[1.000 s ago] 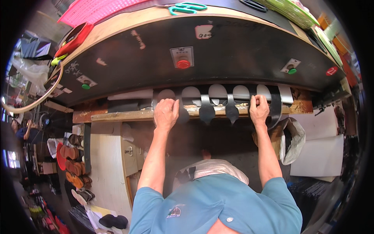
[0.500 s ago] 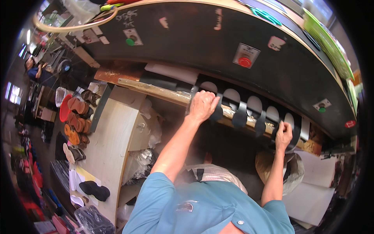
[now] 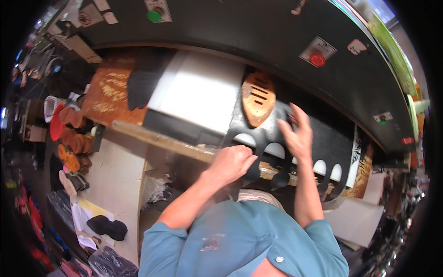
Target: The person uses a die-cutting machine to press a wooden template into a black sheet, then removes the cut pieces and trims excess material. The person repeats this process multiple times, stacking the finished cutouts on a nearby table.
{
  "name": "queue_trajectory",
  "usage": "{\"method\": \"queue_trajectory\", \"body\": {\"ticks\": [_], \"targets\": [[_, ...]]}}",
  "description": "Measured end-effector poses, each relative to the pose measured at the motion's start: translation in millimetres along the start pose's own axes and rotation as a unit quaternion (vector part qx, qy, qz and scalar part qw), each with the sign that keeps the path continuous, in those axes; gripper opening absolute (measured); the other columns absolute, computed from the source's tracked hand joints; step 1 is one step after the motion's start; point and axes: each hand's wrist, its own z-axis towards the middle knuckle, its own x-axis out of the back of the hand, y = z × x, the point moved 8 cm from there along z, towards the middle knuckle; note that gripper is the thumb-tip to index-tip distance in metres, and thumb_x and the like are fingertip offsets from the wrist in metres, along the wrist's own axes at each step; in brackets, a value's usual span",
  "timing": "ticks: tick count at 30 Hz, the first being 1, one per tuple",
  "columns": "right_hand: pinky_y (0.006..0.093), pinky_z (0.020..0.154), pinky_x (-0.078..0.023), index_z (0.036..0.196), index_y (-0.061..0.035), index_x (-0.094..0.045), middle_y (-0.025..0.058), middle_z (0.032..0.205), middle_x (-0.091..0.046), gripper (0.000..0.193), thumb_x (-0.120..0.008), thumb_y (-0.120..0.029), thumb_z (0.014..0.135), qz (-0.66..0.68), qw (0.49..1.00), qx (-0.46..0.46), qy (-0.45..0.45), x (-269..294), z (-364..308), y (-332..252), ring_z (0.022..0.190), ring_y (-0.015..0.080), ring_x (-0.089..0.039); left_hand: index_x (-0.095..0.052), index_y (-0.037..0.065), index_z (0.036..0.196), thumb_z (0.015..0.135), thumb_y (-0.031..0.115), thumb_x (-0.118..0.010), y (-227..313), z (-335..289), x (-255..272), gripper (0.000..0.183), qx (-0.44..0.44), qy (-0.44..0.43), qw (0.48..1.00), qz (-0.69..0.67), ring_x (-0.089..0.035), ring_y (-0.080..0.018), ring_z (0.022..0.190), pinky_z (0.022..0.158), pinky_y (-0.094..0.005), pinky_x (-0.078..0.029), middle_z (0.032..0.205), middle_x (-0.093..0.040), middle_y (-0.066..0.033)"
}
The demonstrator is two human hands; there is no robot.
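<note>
A black sheet (image 3: 318, 120) with a row of rounded cut-outs along its near edge lies on the bed under the machine's dark beam. My left hand (image 3: 233, 162) is closed on the near left edge of this sheet, beside the first cut-outs. My right hand (image 3: 297, 131) hangs over the sheet with its fingers spread, holding nothing. Just left of those fingers, an orange sole-shaped cutting die (image 3: 259, 99) with several slots rests on the sheet, pointed end toward me. Slight motion blur covers both hands.
The dark beam (image 3: 207, 37) crosses in front, with a red button (image 3: 317, 59) and a green one (image 3: 153, 16). A white sheet (image 3: 198, 87) lies left of the die. Shoes (image 3: 69, 157) and a black sole-shaped piece (image 3: 107, 227) sit on the left table (image 3: 110, 180).
The black sheet has come nearer to me. My right hand has let go of its right end, moved left and opened. The orange die has come into view.
</note>
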Motion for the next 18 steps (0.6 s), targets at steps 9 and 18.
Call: {"method": "queue_trajectory", "body": {"ticks": [9,18], "targets": [[0.056,0.119,-0.042,0.154,0.0053,-0.053,0.0436,0.162,-0.034,0.099,-0.088,-0.042,0.074,-0.257,0.965,0.001,-0.051,-106,-29,-72,0.141,0.0537,-0.044,-0.062,-0.002,0.142,0.094,-0.003,-0.064,-12,-6,49,0.048,-0.045,0.155,0.978,0.134,-0.059,-0.043,0.139,0.115,-0.0539,-0.046,0.142,-0.067,-0.0214],[0.0352,0.113,-0.05,0.159,0.0067,-0.048,0.0168,0.15,-0.06,0.098,-0.084,-0.02,0.072,0.379,0.899,-0.203,-0.079,-37,-19,-17,0.13,0.0244,-0.064,-0.068,-0.006,0.134,0.095,0.007,-0.07,-25,-3,26,0.041,0.003,0.087,0.98,0.177,-0.053,-0.0399,0.146,0.12,-0.0543,-0.042,0.148,-0.063,-0.022]]}}
